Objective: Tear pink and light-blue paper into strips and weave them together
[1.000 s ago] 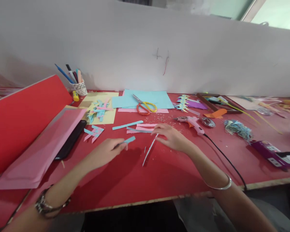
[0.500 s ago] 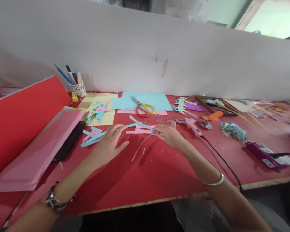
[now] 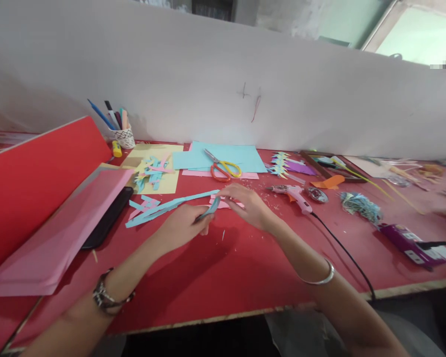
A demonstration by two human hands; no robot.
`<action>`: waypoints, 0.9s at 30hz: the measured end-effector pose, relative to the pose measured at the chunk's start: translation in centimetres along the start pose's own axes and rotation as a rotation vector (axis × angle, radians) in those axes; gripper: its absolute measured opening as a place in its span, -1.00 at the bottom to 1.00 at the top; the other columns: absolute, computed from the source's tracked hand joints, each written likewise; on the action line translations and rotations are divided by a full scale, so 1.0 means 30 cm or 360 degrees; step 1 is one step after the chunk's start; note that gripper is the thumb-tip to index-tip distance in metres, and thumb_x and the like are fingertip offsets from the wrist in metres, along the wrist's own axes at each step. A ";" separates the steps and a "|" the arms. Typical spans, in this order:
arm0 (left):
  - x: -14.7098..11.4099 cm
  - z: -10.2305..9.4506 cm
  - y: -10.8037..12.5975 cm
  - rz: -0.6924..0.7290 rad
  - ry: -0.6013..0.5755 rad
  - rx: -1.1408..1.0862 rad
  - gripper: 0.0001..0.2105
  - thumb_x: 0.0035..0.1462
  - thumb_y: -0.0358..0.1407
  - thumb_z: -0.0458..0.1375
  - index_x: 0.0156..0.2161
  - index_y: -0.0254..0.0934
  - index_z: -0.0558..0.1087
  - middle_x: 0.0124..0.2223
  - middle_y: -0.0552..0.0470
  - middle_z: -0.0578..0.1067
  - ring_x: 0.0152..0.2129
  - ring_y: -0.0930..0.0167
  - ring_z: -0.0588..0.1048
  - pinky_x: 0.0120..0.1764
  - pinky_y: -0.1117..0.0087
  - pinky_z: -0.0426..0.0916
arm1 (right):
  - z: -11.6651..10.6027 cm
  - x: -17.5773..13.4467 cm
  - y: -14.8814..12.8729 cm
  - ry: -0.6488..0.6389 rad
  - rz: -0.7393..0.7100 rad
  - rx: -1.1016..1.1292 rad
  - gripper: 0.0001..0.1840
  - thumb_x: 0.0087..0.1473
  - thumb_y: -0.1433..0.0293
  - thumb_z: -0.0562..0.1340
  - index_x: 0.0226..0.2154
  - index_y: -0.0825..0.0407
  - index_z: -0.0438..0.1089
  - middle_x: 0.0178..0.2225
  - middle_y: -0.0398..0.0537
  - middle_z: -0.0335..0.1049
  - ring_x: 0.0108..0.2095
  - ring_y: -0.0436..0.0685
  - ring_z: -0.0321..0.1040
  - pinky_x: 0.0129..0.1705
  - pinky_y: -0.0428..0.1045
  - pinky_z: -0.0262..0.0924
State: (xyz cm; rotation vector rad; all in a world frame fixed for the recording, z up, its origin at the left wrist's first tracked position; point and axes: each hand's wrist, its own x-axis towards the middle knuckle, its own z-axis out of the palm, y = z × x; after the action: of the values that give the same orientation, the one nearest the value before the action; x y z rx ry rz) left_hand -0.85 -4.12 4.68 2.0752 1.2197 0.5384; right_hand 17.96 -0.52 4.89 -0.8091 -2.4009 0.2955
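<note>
My left hand (image 3: 184, 224) is closed on one end of a blue paper strip (image 3: 211, 207), above the front middle of the red table. My right hand (image 3: 248, 206) pinches the strip's upper end, its fingers bent over it. More blue strips (image 3: 159, 210) lie on the table behind my left hand, beside short pink and blue strips (image 3: 145, 204). Partly hidden behind my right fingers are pink strips (image 3: 228, 203). Scissors (image 3: 223, 166) with red and yellow handles rest on blue sheets (image 3: 250, 157) farther back.
A pink glue gun (image 3: 293, 194) with a black cord lies right of my right hand, near a round container (image 3: 317, 195) and a yarn bundle (image 3: 361, 207). A purple power strip (image 3: 412, 245) is farther right. Pink sheets (image 3: 55, 233) and a black phone-like object (image 3: 107, 223) lie left.
My left hand has moved right and closed on the blue strip that my right hand holds. The strip is now bent upward between both hands; before, its tail hung toward the table.
</note>
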 end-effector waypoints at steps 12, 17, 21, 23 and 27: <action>0.034 0.022 -0.119 -0.0401 0.0228 -0.1030 -0.66 0.02 -0.06 -0.05 -0.43 -0.25 0.44 -0.46 0.08 0.41 -0.48 0.45 0.38 -0.38 0.47 0.24 | 0.080 -0.066 0.106 -0.0294 0.0606 -0.0194 -0.78 -0.04 0.53 0.08 -0.27 0.13 0.31 -0.27 0.07 0.30 -0.22 0.12 0.26 -0.16 0.06 0.14; 0.014 0.049 -0.156 -0.0548 0.0308 -0.0932 -0.72 -0.05 -0.08 0.04 -0.36 -0.22 0.46 -0.46 0.08 0.43 -0.44 0.41 0.37 -0.43 0.48 0.21 | 0.058 -0.090 0.109 -0.0146 0.0667 -0.0021 -0.79 -0.05 0.51 0.07 -0.29 0.10 0.30 -0.26 0.04 0.35 -0.25 0.10 0.28 -0.20 0.02 0.13; 0.013 0.057 -0.151 -0.0503 0.0317 -0.1168 -0.81 -0.09 -0.18 0.08 -0.42 -0.25 0.42 -0.55 0.13 0.34 -0.60 0.51 0.28 -0.51 0.51 0.16 | 0.046 -0.100 0.116 0.0039 0.0856 0.0292 -0.85 -0.11 0.44 0.08 -0.38 0.06 0.27 -0.39 -0.07 0.36 -0.39 0.05 0.30 -0.32 -0.05 0.14; 0.016 0.057 -0.146 -0.0474 0.0286 -0.1261 -0.82 -0.07 -0.19 0.05 -0.49 -0.28 0.39 -0.64 0.19 0.21 -0.70 0.57 0.16 -0.59 0.52 0.08 | 0.045 -0.098 0.121 0.0076 0.1006 0.0497 -0.90 -0.15 0.42 0.08 -0.47 0.06 0.26 -0.52 -0.15 0.29 -0.51 0.00 0.25 -0.41 -0.08 0.12; 0.020 0.053 -0.144 -0.0425 0.0266 -0.1330 -0.79 -0.04 -0.21 0.01 -0.56 -0.30 0.33 -0.62 0.19 0.18 -0.70 0.59 0.12 -0.59 0.51 0.04 | 0.044 -0.088 0.124 0.0238 0.1166 0.0682 -0.90 -0.20 0.40 0.07 -0.60 0.06 0.26 -0.59 -0.20 0.24 -0.53 -0.04 0.19 -0.42 -0.10 0.07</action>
State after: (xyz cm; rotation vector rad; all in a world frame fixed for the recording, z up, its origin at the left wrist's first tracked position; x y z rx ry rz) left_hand -2.17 -2.63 0.49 1.1673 1.0788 0.9139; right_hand 20.68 0.77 1.21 -1.4044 -1.7227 0.9545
